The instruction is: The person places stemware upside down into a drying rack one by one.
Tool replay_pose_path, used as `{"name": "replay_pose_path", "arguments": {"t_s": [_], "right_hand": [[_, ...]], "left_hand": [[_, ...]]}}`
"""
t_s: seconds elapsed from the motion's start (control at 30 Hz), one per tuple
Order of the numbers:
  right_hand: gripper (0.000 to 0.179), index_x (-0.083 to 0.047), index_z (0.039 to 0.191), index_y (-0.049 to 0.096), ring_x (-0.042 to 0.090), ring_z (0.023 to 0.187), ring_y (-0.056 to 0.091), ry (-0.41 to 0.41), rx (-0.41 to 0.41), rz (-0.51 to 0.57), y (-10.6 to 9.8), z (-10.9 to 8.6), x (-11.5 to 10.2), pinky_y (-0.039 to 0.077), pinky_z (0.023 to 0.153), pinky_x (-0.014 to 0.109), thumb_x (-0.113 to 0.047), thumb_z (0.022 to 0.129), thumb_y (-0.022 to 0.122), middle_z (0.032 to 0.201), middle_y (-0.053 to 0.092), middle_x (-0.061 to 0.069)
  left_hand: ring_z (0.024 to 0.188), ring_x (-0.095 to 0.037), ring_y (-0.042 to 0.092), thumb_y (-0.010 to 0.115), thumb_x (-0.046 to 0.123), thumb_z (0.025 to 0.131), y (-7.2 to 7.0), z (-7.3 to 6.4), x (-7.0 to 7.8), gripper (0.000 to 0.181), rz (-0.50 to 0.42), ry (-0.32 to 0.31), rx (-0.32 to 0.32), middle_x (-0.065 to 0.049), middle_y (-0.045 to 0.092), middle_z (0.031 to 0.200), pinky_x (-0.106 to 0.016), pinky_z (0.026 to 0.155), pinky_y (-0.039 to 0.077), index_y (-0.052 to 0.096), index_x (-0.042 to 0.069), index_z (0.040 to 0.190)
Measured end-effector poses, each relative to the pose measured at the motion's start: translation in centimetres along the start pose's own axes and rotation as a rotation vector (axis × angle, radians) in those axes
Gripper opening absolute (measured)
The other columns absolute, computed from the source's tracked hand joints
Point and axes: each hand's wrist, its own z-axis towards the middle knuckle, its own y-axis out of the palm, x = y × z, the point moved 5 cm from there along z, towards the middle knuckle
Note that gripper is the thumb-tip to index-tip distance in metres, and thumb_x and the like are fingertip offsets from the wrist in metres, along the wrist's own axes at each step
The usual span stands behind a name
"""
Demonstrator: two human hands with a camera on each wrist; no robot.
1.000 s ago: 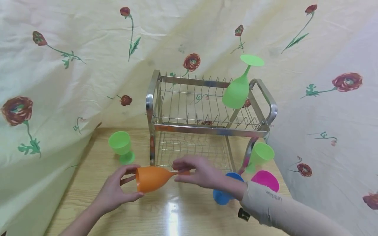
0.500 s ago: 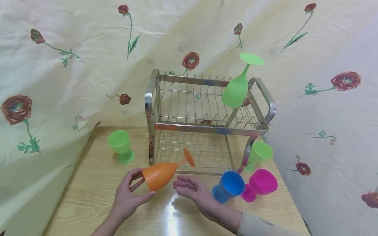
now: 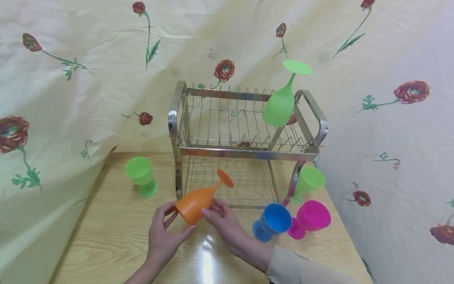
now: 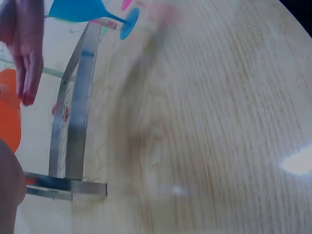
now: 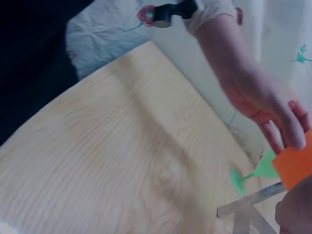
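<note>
An orange plastic goblet (image 3: 195, 203) is held tilted above the table, its mouth low to the left and its round foot up to the right. My left hand (image 3: 164, 230) grips it at the rim, thumb on the near side and fingers on the far side. My right hand (image 3: 230, 228) holds the bowl's right side between thumb and fingers, below the stem. In the right wrist view, the left hand (image 5: 258, 97) shows at the goblet's rim. Only a blurred edge of the orange bowl (image 4: 9, 124) shows in the left wrist view.
A two-tier metal dish rack (image 3: 248, 154) stands behind the hands. A green goblet (image 3: 280, 104) leans upside down on its top tier. Another green goblet (image 3: 140, 173) stands left of the rack. Blue (image 3: 273, 221), pink (image 3: 313, 216) and green goblets (image 3: 308, 181) stand at right.
The right hand has let go of the stem end, drawn back, then taken hold of the bowl. The goblet has turned, its foot swinging upward, and the left hand has shifted right.
</note>
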Motion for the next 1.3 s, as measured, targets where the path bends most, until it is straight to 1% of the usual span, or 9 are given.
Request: {"name": "replay_pose_path", "arguments": {"t_s": [0.13, 0.23, 0.47, 0.67, 0.83, 0.9, 1.0, 1.13, 1.3], "right_hand": [[0.082, 0.006, 0.161, 0.026, 0.038, 0.150, 0.043, 0.018, 0.033, 0.043, 0.1, 0.5, -0.3, 0.034, 0.127, 0.052, -0.027, 0.103, 0.073, 0.162, 0.041, 0.026], [0.083, 0.006, 0.161, 0.027, 0.038, 0.149, 0.044, 0.025, 0.048, 0.041, 0.2, 0.6, -0.5, 0.034, 0.127, 0.053, -0.028, 0.101, 0.074, 0.161, 0.043, 0.025], [0.080, 0.006, 0.157, 0.031, 0.032, 0.138, 0.053, 0.012, 0.048, 0.070, 1.3, 0.9, -0.8, 0.040, 0.124, 0.049, -0.022, 0.098, 0.077, 0.155, 0.047, 0.025], [0.082, 0.005, 0.157, 0.031, 0.032, 0.138, 0.053, -0.003, 0.079, 0.069, 2.2, 1.4, -1.6, 0.042, 0.123, 0.048, -0.019, 0.096, 0.080, 0.153, 0.049, 0.024], [0.082, 0.004, 0.156, 0.032, 0.033, 0.137, 0.053, -0.022, 0.114, 0.052, 2.8, 1.5, -2.2, 0.041, 0.123, 0.051, -0.018, 0.095, 0.081, 0.151, 0.049, 0.023], [0.082, 0.004, 0.156, 0.033, 0.032, 0.135, 0.054, -0.027, 0.125, 0.050, 2.9, 1.6, -2.2, 0.043, 0.121, 0.050, -0.018, 0.094, 0.082, 0.149, 0.050, 0.022], [0.082, 0.002, 0.156, 0.034, 0.030, 0.132, 0.054, -0.031, 0.128, 0.043, 3.0, 1.9, -2.1, 0.045, 0.119, 0.046, -0.018, 0.093, 0.083, 0.147, 0.051, 0.020], [0.081, 0.002, 0.156, 0.035, 0.029, 0.129, 0.056, -0.035, 0.134, 0.014, 2.6, 2.1, -2.0, 0.050, 0.115, 0.044, -0.019, 0.094, 0.082, 0.146, 0.053, 0.019], [0.079, 0.002, 0.155, 0.038, 0.026, 0.126, 0.059, -0.043, 0.157, -0.009, 2.1, 1.9, -1.8, 0.053, 0.112, 0.040, -0.020, 0.094, 0.083, 0.144, 0.057, 0.018]], "left_hand": [[0.123, -0.004, 0.056, 0.103, -0.005, 0.059, 0.4, -0.4, 0.1, 0.091, 0.058, 0.080, 0.040, -0.010, 0.061, 0.131, -0.022, 0.104, 0.054, 0.057, -0.002, 0.138], [0.124, -0.002, 0.055, 0.104, -0.007, 0.055, 0.5, -0.6, 0.1, 0.095, 0.089, 0.149, 0.068, -0.014, 0.060, 0.131, -0.021, 0.104, 0.053, 0.057, -0.004, 0.138], [0.126, -0.002, 0.052, 0.105, -0.007, 0.050, 0.7, -0.6, 0.2, 0.099, 0.140, 0.251, 0.103, -0.019, 0.060, 0.129, -0.020, 0.105, 0.052, 0.057, -0.007, 0.137], [0.125, -0.005, 0.053, 0.102, -0.002, 0.057, 0.8, -0.3, 0.7, 0.092, 0.171, 0.299, 0.110, -0.021, 0.057, 0.126, -0.020, 0.109, 0.050, 0.056, -0.008, 0.136], [0.125, -0.009, 0.055, 0.097, 0.019, 0.070, 0.8, -0.3, 0.9, 0.083, 0.216, 0.385, 0.142, -0.026, 0.057, 0.125, -0.021, 0.111, 0.049, 0.056, -0.010, 0.136], [0.124, -0.012, 0.055, 0.094, 0.028, 0.074, 0.9, -0.3, 0.7, 0.082, 0.236, 0.396, 0.155, -0.025, 0.057, 0.125, -0.019, 0.112, 0.048, 0.056, -0.010, 0.136], [0.119, -0.019, 0.057, 0.092, 0.036, 0.077, 1.0, -0.4, 0.6, 0.081, 0.277, 0.406, 0.175, -0.025, 0.057, 0.124, -0.016, 0.113, 0.045, 0.056, -0.010, 0.134], [0.117, -0.028, 0.058, 0.093, 0.037, 0.075, 1.2, -0.4, 0.7, 0.082, 0.313, 0.411, 0.184, -0.024, 0.057, 0.126, -0.015, 0.114, 0.044, 0.055, -0.009, 0.132], [0.120, -0.030, 0.057, 0.094, 0.036, 0.072, 1.6, -0.5, 0.8, 0.085, 0.318, 0.413, 0.173, -0.024, 0.057, 0.130, -0.015, 0.115, 0.042, 0.054, -0.008, 0.133]]}}
